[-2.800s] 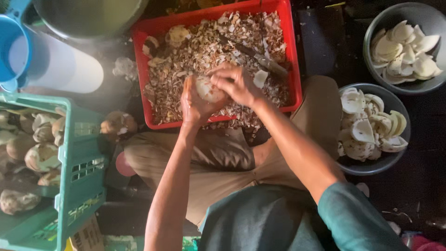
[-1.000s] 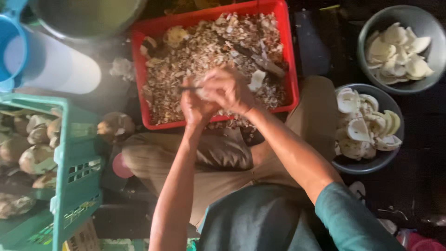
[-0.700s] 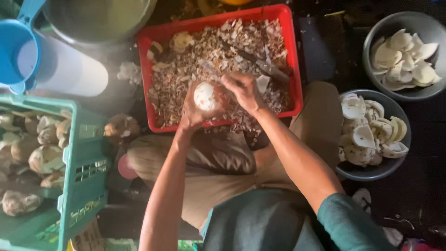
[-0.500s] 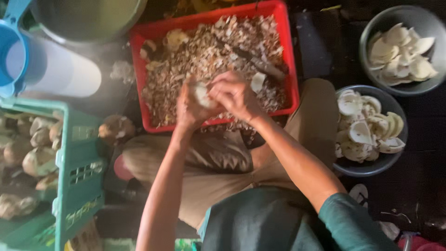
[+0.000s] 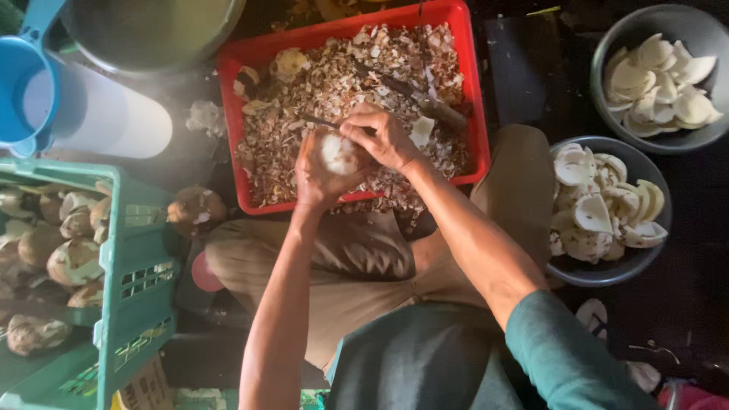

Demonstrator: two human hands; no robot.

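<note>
My left hand [image 5: 315,178] cups a round white peeled coconut [image 5: 339,154] over the red crate [image 5: 474,99]. My right hand [image 5: 383,138] grips a thin dark-bladed knife [image 5: 323,122] whose blade lies across the top of the coconut and points left. The crate is filled with brown and white shell peelings [image 5: 334,83]. Both hands sit close together above the crate's near edge, just past my knees.
A green plastic crate [image 5: 114,250] of unpeeled coconuts stands at the left, one loose coconut [image 5: 196,209] beside it. Two grey bowls [image 5: 607,269] [image 5: 607,45] of white coconut pieces sit at the right. A blue jug [image 5: 19,76] and a white container [image 5: 106,114] stand at the far left.
The coconut has been turned in my left hand while the knife hand worked over it. The hands stayed above the red crate; the view shifted slightly.
</note>
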